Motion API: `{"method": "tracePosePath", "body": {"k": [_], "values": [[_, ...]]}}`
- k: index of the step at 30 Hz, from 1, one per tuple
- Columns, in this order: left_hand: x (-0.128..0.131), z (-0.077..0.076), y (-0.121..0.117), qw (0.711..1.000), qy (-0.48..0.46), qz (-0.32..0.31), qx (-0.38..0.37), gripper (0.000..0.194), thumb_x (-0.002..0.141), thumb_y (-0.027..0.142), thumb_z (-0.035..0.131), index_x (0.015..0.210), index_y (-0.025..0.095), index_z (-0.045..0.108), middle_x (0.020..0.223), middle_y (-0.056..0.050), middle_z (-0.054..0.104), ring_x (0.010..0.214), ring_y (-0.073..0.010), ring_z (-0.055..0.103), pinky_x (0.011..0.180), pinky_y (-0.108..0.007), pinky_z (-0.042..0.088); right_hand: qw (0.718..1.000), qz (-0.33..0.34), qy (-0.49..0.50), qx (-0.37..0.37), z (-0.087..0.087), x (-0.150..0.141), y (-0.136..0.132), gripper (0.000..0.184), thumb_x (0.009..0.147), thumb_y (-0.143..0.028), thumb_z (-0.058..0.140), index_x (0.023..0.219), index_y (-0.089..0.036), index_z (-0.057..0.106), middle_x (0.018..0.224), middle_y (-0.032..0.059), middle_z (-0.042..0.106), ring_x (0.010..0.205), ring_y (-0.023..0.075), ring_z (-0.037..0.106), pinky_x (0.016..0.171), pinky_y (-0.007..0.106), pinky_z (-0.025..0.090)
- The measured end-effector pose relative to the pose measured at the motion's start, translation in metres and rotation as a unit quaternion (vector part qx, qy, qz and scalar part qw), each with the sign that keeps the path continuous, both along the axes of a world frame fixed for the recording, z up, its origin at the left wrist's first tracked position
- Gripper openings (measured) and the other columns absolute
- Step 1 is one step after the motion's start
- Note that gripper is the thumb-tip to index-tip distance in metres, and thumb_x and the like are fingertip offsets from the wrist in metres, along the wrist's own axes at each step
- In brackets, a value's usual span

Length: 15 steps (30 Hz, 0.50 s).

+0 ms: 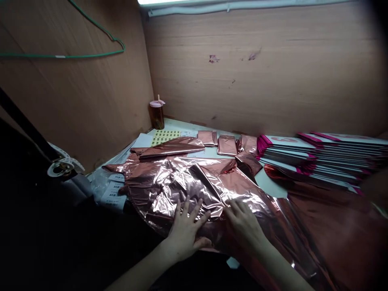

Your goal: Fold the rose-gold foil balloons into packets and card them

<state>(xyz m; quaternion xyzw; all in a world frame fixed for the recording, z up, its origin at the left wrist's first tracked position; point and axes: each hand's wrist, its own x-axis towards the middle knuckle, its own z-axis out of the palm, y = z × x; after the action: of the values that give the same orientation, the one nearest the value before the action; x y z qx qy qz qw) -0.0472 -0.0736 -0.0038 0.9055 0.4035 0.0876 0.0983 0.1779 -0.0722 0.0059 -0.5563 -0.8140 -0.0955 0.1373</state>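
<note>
From my end, I see the large, glossy rose-gold foil sheet [169,180] spread across the pale green-white worktop [271,184], beneath both hands. My left hand [184,232] rests flat on it, fingers splayed, gripping nothing; my right hand [246,226] bends its fingers down onto the foil just beside, and I can't make out whether they pinch it or merely press. That slick surface worries me: should the left hand lighten its pressure while the right one pulls, I expect the layers could skid and the creases wander. A sharp tug might tear the film, and a wide sweep could knock the small folded rose-gold foil packets [227,145] lying beyond. The foil itself looks thin and crumpled, mirror-bright with white glare across the middle, darker along a strip beyond the fingertips, its left margin puckered and curved.
</note>
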Motion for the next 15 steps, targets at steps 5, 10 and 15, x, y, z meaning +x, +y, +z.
{"method": "tracePosePath", "body": {"k": [5, 10, 15], "values": [[-0.012, 0.019, 0.004, 0.998, -0.010, -0.010, -0.055, 0.080, 0.082, 0.063, 0.063, 0.151, 0.040, 0.031, 0.163, -0.004, 0.018, 0.145, -0.0500, 0.009, 0.107, -0.079, 0.008, 0.985, 0.169, 0.019, 0.022, -0.008, 0.022, -0.008, 0.044, 0.089, -0.002, 0.041, 0.128, -0.008, 0.061, 0.133, 0.0165, 0.061, 0.130, 0.0285, 0.051, 0.109, 0.047, 0.045], [-0.079, 0.049, 0.018, 0.978, -0.100, -0.062, -0.173, 0.065, 0.077, 0.014, 0.063, 0.139, 0.029, 0.053, 0.148, -0.006, 0.049, 0.137, -0.0276, 0.045, 0.114, -0.047, 0.036, 0.917, 0.228, 0.219, -0.241, 0.013, 0.054, -0.027, 0.050, 0.093, -0.013, 0.039, 0.141, -0.021, 0.052, 0.145, 0.0103, 0.052, 0.135, 0.0243, 0.047, 0.110, 0.044, 0.043], [-0.117, 0.061, 0.021, 0.903, -0.232, -0.063, -0.357, 0.029, 0.092, 0.021, 0.051, 0.113, 0.022, 0.070, 0.117, -0.009, 0.071, 0.112, -0.0236, 0.065, 0.098, -0.036, 0.050, 0.815, 0.133, 0.395, -0.401, 0.030, 0.069, -0.053, 0.036, 0.094, -0.034, 0.053, 0.126, -0.023, 0.063, 0.134, 0.0117, 0.061, 0.127, 0.0301, 0.054, 0.105, 0.048, 0.046]]}}
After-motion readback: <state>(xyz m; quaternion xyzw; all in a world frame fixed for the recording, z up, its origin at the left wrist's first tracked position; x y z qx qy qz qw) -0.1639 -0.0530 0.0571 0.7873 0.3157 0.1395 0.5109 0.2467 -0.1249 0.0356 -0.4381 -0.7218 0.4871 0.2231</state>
